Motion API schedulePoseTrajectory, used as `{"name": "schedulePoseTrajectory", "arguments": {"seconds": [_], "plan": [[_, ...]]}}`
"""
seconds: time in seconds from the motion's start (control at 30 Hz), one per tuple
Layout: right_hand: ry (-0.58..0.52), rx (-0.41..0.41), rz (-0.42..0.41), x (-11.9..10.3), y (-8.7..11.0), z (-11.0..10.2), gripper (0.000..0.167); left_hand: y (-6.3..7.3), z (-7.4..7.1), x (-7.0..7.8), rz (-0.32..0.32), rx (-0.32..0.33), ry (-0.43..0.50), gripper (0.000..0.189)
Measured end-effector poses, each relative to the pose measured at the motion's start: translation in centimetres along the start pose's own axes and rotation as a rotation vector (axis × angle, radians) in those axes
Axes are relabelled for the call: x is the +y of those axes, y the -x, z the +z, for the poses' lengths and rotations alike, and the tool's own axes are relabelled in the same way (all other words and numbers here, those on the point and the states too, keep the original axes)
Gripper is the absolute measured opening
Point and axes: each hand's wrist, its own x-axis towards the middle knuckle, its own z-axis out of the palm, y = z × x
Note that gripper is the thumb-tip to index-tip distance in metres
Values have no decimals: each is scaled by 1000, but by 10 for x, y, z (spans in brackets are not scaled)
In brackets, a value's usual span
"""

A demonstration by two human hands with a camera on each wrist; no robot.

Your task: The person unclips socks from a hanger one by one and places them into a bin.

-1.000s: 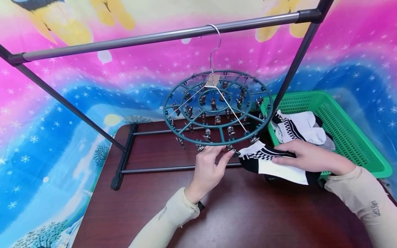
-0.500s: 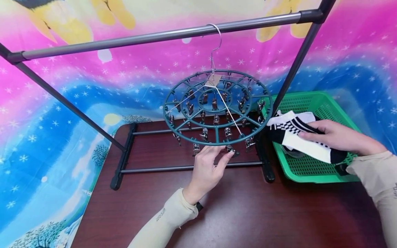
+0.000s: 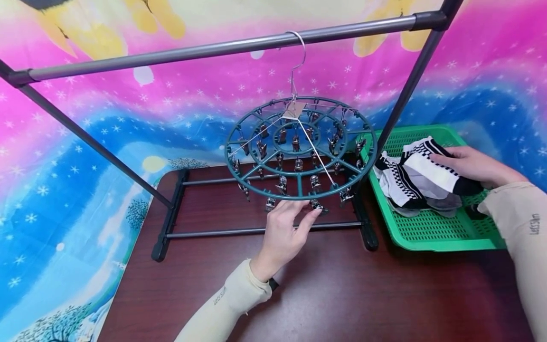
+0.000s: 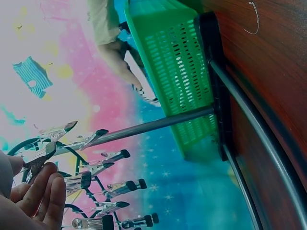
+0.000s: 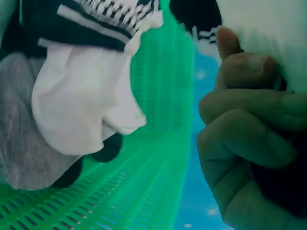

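Note:
A round dark green clip hanger (image 3: 299,190) hangs by its wire hook. My left hand (image 3: 282,237) is at its near rim and pinches one of the metal clips (image 4: 38,163) between thumb and fingers. No sock is in that clip. My right hand (image 3: 478,165) grips a white and black sock with a checkered band (image 3: 431,166) above the green basket (image 3: 423,244). In the right wrist view, curled fingers (image 5: 240,129) press into this sock. Below it in the basket lie other socks, among them a white checkered one (image 3: 397,185) and a grey one (image 3: 446,203).
The hanger's hook sits over the metal rail (image 3: 213,49) of a rack standing on the dark red table (image 3: 342,294). Right of the rack's black foot (image 3: 368,235) is the basket. A printed cloth (image 3: 192,104) covers the wall behind.
My right hand has carried the sock away from the hanger, right and back over the basket. My left hand has stayed at the clip.

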Motion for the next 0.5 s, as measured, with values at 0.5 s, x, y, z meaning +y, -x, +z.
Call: {"name": "schedulePoseTrajectory", "arguments": {"seconds": [0.5], "plan": [[32,-3,92,38,-39,3,85,0,-2,1,11,24,-6,20]]}}
